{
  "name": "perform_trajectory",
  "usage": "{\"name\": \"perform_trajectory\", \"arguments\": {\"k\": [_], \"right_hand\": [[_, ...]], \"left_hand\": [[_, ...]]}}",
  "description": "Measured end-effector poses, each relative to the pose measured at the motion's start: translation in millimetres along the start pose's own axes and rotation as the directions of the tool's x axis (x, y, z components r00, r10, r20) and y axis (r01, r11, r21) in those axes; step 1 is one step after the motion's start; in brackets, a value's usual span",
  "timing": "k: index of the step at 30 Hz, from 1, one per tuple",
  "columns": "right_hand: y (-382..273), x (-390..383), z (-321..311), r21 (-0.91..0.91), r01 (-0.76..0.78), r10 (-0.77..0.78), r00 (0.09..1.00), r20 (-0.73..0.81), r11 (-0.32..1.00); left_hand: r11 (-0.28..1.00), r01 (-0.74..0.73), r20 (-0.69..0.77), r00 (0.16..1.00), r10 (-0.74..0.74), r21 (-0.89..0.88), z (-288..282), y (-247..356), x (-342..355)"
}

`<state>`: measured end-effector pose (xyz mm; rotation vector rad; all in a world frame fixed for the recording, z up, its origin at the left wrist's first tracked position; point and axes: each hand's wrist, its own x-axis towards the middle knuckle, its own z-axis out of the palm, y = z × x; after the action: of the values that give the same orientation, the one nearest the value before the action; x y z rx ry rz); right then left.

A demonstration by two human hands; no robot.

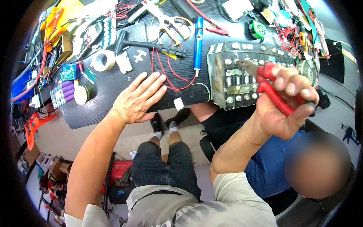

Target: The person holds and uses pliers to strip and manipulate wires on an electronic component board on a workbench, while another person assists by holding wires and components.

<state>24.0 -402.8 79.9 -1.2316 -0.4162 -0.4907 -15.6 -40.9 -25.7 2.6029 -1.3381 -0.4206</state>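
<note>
My left hand (140,97) lies flat on the black table (113,113), fingers stretched out and empty. Raised on the right, my right hand (278,117) is closed round the red handles of a pair of pliers (280,101). Their dull metal jaws are over a large battery pack (218,77) with rows of metal terminals; I cannot tell whether they touch it. Between my left hand and the pack lie a thin red wire (171,86) and a small white piece (178,103). Above them is a blue pen-shaped tool (198,43) with a wire at its tip.
A black hammer (151,47), scissors (163,22) and a tape roll (103,60) lie beyond my left hand. Purple cells (63,94) and a round tin (82,94) are at the left. A green tape measure (258,29) lies behind the pack. Another person (268,166) sits close at my right.
</note>
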Motion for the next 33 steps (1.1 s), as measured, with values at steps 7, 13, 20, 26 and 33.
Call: {"name": "perform_trajectory", "arguments": {"k": [7, 13, 20, 26, 33], "right_hand": [[-1.2, -19.0, -44.0, 0.255, -0.013, 0.070, 0.974, -0.216, 0.967], [-15.9, -8.8, -28.8, -0.049, -0.080, 0.064, 0.962, -0.264, 0.996], [-21.6, 10.8, 3.1, -0.248, -0.119, 0.072, 0.979, -0.191, 0.962], [-18.4, 7.6, 14.1, -0.319, -0.050, -0.011, 0.983, -0.185, 0.947], [-11.8, 6.2, 14.8, -0.357, -0.029, -0.030, 0.987, -0.158, 0.934]], "left_hand": [[1.000, -0.004, -0.002, 1.000, 0.004, 0.002, 0.5, 0.8, 0.6], [1.000, -0.008, 0.005, 1.000, 0.008, 0.029, 2.4, -1.2, 1.1], [0.999, -0.021, -0.015, 1.000, 0.021, 0.031, 2.2, -0.5, -0.5], [0.999, -0.021, -0.011, 1.000, 0.021, 0.033, 2.6, -0.6, -0.1], [0.999, -0.012, -0.002, 1.000, 0.012, 0.035, 2.1, -0.2, 0.7]]}}
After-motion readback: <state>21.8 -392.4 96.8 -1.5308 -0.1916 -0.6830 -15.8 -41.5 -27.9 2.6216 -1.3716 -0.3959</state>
